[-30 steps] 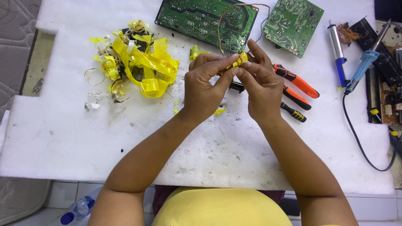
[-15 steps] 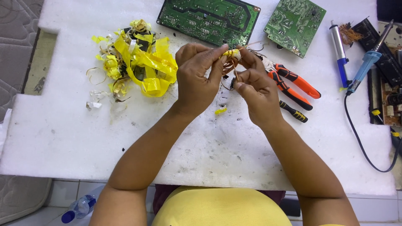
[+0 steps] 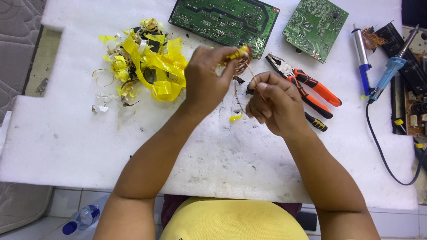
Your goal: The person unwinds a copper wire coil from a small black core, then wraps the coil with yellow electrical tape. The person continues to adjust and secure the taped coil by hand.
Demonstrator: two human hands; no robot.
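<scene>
Seen from the head camera, the left hand [image 3: 207,82] pinches a small yellow-taped coil [image 3: 240,53] at its fingertips, long axis running left to right. The right hand [image 3: 272,103], fingers closed, grips a thin copper wire [image 3: 250,73] rising toward the coil. Beyond the fingers: two green circuit boards [image 3: 224,20], one orange-handled pliers [image 3: 307,84], one heap of yellow tape scraps [image 3: 149,62].

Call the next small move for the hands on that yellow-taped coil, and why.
Probably keep drawing the wire off: the left hand pinches the small yellow-taped coil above the white foam mat, and the right hand holds a thin copper wire that runs up to it. Loose loops hang at the coil, so more looks left to unwind.
</scene>
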